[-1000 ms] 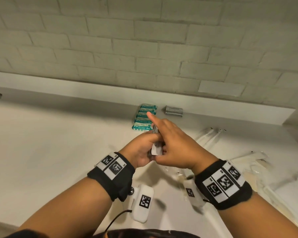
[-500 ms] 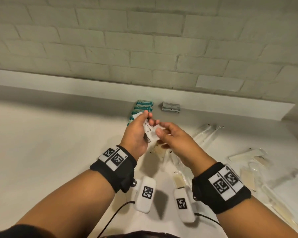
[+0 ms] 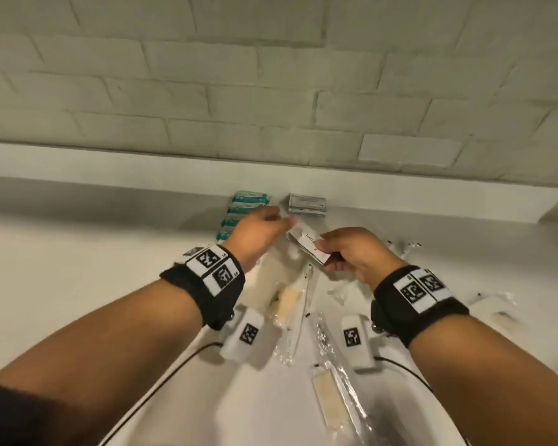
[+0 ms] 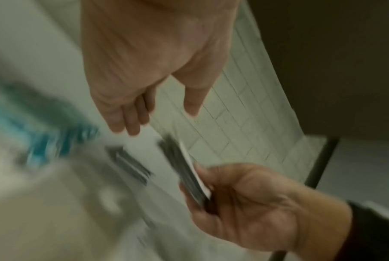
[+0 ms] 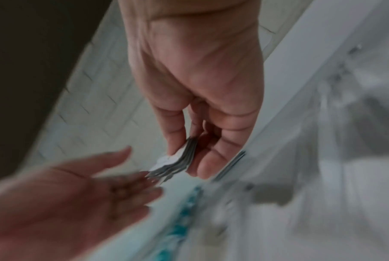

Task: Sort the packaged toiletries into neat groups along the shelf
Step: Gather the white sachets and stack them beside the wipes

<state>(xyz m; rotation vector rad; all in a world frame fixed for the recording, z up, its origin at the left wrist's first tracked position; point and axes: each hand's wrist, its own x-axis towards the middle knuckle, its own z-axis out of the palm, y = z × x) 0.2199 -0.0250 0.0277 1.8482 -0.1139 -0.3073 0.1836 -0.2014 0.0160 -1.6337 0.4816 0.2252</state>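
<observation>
My right hand (image 3: pixel 327 252) pinches a small stack of flat white sachets (image 3: pixel 305 241) above the white shelf (image 3: pixel 78 284); the right wrist view shows thumb and fingers clamped on the stack (image 5: pixel 173 164). My left hand (image 3: pixel 271 223) hovers just left of the stack, fingers straight and empty, as the left wrist view (image 4: pixel 162 114) confirms. Behind it, a row of teal packets (image 3: pixel 239 209) runs toward the back ledge. A grey stack of sachets (image 3: pixel 306 204) lies beside them to the right.
Clear-wrapped long items (image 3: pixel 295 317) and a wrapped pale strip (image 3: pixel 331 403) lie on the shelf under my wrists. More clear wrappers (image 3: pixel 403 247) are scattered to the right. A raised ledge (image 3: pixel 110 162) and brick wall close off the back.
Both hands held the sachets a moment ago. The left hand has let go and opened, moving slightly left, while the right hand keeps the stack.
</observation>
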